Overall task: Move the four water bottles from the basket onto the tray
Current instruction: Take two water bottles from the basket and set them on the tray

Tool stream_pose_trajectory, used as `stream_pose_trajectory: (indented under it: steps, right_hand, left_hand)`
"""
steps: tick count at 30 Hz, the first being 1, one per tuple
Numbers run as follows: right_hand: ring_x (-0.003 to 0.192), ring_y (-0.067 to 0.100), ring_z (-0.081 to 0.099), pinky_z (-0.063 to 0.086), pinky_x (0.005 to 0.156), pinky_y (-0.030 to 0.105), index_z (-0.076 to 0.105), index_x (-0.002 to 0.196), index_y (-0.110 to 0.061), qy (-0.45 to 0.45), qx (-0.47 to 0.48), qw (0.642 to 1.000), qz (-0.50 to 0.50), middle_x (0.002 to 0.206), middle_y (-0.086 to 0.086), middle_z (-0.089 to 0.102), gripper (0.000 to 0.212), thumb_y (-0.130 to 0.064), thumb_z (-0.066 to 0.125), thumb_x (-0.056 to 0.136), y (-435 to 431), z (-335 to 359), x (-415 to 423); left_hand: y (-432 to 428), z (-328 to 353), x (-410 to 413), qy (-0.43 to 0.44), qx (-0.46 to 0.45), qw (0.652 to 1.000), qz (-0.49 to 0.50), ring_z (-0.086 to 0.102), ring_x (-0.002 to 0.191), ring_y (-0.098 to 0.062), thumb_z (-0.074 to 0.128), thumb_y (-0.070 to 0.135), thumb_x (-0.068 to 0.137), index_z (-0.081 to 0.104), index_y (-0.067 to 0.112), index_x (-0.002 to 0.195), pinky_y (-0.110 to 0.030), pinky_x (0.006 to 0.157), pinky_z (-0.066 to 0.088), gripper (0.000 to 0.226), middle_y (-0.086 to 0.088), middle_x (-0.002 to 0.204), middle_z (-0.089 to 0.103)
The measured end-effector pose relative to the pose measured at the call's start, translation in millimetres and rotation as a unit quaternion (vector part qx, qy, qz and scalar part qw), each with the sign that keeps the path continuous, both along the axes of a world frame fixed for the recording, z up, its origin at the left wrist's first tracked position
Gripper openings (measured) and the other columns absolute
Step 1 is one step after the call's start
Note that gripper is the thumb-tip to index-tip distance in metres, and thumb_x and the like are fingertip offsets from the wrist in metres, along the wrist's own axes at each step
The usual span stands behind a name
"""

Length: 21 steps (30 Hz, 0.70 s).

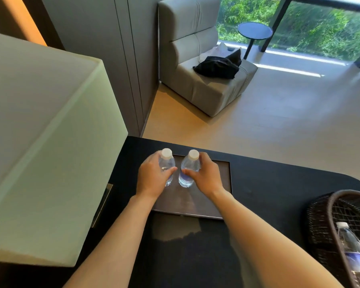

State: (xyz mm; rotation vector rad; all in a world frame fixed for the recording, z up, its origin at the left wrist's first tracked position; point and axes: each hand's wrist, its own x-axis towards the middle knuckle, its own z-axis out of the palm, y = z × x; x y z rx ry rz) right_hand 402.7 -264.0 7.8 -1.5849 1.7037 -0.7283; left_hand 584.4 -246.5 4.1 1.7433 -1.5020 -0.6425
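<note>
Clear bottles point(167, 165) point(188, 169) held upright on tray point(222, 183), one clamped in each hand, left hand point(152, 179), right hand point(206, 175) | half done | more bottles point(351, 246) seen in basket point(320, 225), right of right hand

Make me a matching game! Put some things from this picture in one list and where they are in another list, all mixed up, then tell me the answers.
Things:
1. bottle in the left hand
2. basket
3. black cloth
4. lampshade

Places:
A. on the grey chair
B. far left, close to the camera
C. standing on the tray
D. right end of the dark table

Pairs: 1-C, 2-D, 3-A, 4-B
</note>
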Motion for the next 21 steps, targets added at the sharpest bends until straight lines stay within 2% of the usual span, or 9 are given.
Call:
stream_pose_trajectory:
  steps: [3,8,14,21]
  right_hand:
    - [0.104,0.017,0.063,0.053,0.087,0.034,0.059,0.121,-0.018,-0.004,-0.004,1.0,-0.003,0.115,0.002,0.071,0.053,-0.023,0.088,0.078,-18,-5,8]
    - [0.1,0.019,0.062,0.051,0.085,0.035,0.059,0.118,-0.017,-0.011,-0.007,1.0,-0.013,0.107,-0.001,0.068,0.05,-0.019,0.088,0.078,-39,-11,16]
    - [0.108,0.021,0.062,0.052,0.092,0.037,0.057,0.126,-0.017,-0.017,-0.009,1.0,-0.013,0.12,0.005,0.069,0.056,-0.021,0.088,0.079,-56,-15,26]
    - [0.112,0.023,0.064,0.055,0.094,0.044,0.056,0.125,-0.02,-0.015,-0.018,1.0,-0.017,0.121,0.003,0.07,0.056,-0.023,0.088,0.078,-64,-18,29]
  left_hand:
    - [-19,-9,4,0.017,-0.004,1.0,-0.002,0.067,0.106,-0.019,0.092,0.025,0.074,0.068,0.015,0.119,-0.029,0.086,0.055,0.052,-0.002,0.113,0.072]
    - [-42,-19,10,0.031,-0.01,0.999,-0.006,0.066,0.11,-0.019,0.091,0.021,0.075,0.067,0.016,0.123,-0.028,0.088,0.053,0.054,-0.003,0.117,0.072]
    - [-64,-18,12,0.04,-0.009,0.999,0.015,0.064,0.112,-0.02,0.09,0.02,0.077,0.066,0.013,0.128,-0.027,0.088,0.049,0.057,-0.006,0.121,0.07]
    - [-68,-20,11,0.033,0.005,0.999,0.014,0.061,0.121,-0.024,0.088,0.019,0.08,0.06,0.011,0.135,-0.026,0.092,0.046,0.063,-0.008,0.129,0.066]
